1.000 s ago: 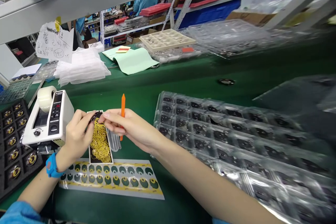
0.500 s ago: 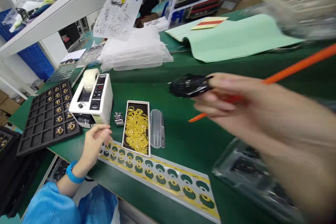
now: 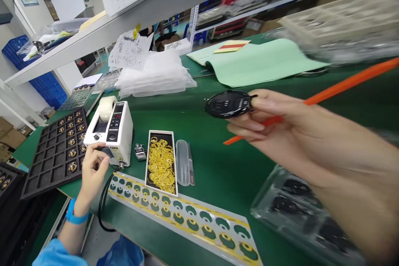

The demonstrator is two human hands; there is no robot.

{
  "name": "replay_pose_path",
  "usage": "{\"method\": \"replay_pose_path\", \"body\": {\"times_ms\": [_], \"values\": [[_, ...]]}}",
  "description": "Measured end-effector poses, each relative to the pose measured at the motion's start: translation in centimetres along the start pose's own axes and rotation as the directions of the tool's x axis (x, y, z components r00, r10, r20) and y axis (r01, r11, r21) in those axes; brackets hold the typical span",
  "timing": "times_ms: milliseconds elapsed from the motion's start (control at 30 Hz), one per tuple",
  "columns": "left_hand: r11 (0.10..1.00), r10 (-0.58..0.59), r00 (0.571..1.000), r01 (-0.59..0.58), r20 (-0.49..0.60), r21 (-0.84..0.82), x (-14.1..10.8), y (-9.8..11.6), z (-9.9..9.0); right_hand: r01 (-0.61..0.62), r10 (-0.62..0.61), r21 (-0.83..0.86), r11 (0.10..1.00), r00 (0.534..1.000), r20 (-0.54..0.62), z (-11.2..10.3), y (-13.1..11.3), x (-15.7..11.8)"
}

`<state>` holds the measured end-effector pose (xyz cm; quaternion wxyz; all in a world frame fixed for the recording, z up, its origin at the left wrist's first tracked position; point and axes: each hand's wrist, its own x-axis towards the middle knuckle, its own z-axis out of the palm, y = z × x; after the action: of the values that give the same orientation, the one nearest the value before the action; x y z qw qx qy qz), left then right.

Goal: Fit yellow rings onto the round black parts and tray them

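My right hand [image 3: 289, 126] is raised above the green table, pinching a flat black oval part [image 3: 228, 104] at its fingertips and gripping an orange stick [image 3: 346, 85] that runs through the palm. My left hand [image 3: 92, 171] rests at the front of the white tape dispenser [image 3: 109, 131], fingers curled at its tape outlet; whether it holds tape I cannot tell. Between the hands lies a black box of yellow rings [image 3: 161, 161], a clear tube [image 3: 182, 168] and a small metal counter [image 3: 140, 151].
A sticker sheet with green and yellow dots [image 3: 183, 214] lies along the front edge. A black tray with round parts [image 3: 57, 149] is at left, a clear blister tray [image 3: 299, 212] at lower right. White bags [image 3: 154, 75] and green paper [image 3: 258, 60] lie behind.
My left hand moved from the sticker sheet up to the tape dispenser's front. My right hand, with the black part and orange stick, stayed raised and steadied.
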<state>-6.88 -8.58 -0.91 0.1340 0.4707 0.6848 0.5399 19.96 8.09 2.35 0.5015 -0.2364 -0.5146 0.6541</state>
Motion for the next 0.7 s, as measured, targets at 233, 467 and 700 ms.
{"method": "replay_pose_path", "body": {"times_ms": [233,467,700], "values": [[0.971,0.184,0.937,-0.221,0.298,0.095,3.2,4.8,0.0,-0.040,0.037,0.038,0.998,0.995,0.090,0.9,0.3,-0.3],[0.901,0.429,0.752,-0.319,0.500,-0.294,3.9,8.7,5.4,-0.067,0.070,-0.020,0.998,0.944,0.322,1.5,0.9,-0.2],[0.917,0.393,0.732,-0.265,0.557,-0.299,4.8,8.3,7.4,0.007,0.067,-0.148,0.989,0.867,0.495,1.2,1.2,-0.4]]}}
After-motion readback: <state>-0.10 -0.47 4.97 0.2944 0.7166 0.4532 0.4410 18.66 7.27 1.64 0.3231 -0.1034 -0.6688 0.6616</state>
